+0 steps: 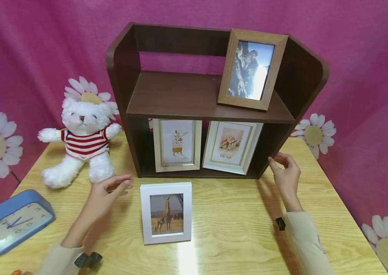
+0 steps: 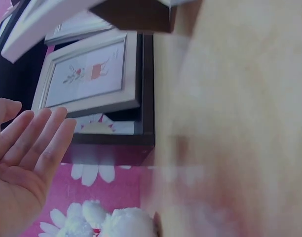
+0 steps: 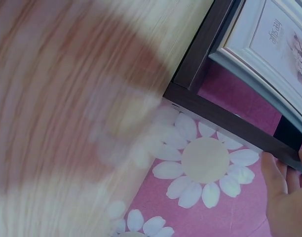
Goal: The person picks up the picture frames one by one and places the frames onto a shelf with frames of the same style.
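Standing on the wood-grained worktop [image 1: 228,214] before pink flowered cloth [image 1: 362,57] is a dark shelf [image 1: 176,91]; the right hand [image 1: 287,173] touches its side, fingers loosely bent, gripping nothing; the left hand [image 1: 108,193], fingers relaxed and empty, hovers near the white giraffe frame [image 1: 167,214] in front

Loose beige sleeves [image 1: 305,240], black devices [image 1: 88,261] at both wrists, bare fingers [image 2: 56,147]

Shelf [image 1: 176,93] from above (wrist views nearer)
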The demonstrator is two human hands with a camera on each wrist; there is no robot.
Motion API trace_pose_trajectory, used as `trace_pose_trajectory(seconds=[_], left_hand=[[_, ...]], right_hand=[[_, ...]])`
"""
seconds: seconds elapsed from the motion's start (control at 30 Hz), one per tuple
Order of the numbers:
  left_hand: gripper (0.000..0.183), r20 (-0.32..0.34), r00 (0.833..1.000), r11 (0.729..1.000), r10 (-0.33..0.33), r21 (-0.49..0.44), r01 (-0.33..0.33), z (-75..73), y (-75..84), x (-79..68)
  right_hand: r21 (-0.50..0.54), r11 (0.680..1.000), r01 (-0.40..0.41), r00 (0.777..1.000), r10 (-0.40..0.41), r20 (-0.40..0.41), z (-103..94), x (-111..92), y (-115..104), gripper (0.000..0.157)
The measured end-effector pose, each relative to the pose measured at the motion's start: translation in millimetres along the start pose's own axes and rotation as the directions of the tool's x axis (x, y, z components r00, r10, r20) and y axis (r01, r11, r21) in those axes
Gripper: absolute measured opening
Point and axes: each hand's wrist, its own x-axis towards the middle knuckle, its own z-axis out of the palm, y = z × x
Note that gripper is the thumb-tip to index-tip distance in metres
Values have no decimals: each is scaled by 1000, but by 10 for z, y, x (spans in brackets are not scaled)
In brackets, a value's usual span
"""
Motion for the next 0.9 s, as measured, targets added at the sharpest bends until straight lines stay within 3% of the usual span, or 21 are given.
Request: trace_pose_trajectory(seconds=[0.23, 0.4, 0.53, 0.7, 0.9], left_hand=[[29, 90, 994, 997, -57, -56, 62, 50, 21, -267], [32, 145, 980, 980, -134, -129, 153, 110, -7, -406], [34, 141, 972, 972, -186, -121, 204, 174, -43, -482], [34, 113, 975, 974, -193, -97, 205, 282, -82, -544], [36, 95, 980, 970, -174, -155, 187, 388, -103, -571]], right_hand=[[28, 1000, 4, 1000, -4, -7, 18, -48, -77, 22], [-12, 1000, -4, 1000, 4, -7, 45, 32, 107, 23], [-27, 1000, 8, 1000, -8, -13, 52, 63, 160, 23], [-12, 1000, 0, 1000, 0, -27, 46, 66, 172, 21], [17, 1000, -1, 1000, 1, -14, 25, -17, -42, 20]])
